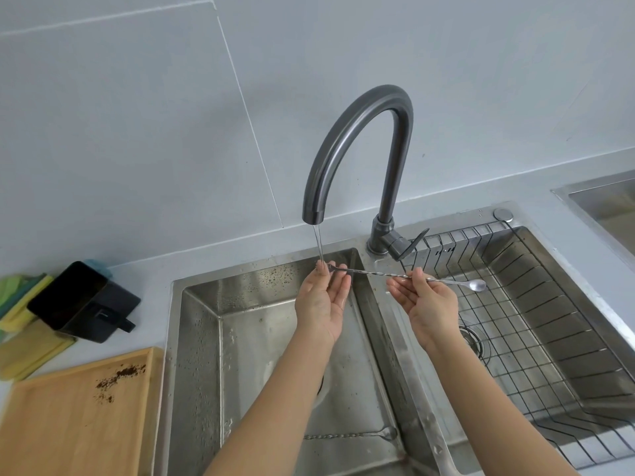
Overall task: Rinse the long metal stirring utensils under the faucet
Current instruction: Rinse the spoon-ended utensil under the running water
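A long twisted metal bar spoon (378, 273) stretches level between both hands over the sink divider. My left hand (321, 305) pinches its forked end right under the thin water stream from the dark curved faucet (357, 132). My right hand (427, 304) grips the shaft near the middle, and the small bowl (477, 285) sticks out to the right over the wire rack. A second twisted spoon (354, 435) lies on the bottom of the left sink basin (192, 338), partly hidden by my left forearm.
The right basin holds a black wire rack (536, 321). On the counter at left sit a black tray-like holder (82, 300), folded yellow and green cloths (24, 324) and a wooden board (68, 417) with brown grounds. The faucet lever (417, 240) is behind my right hand.
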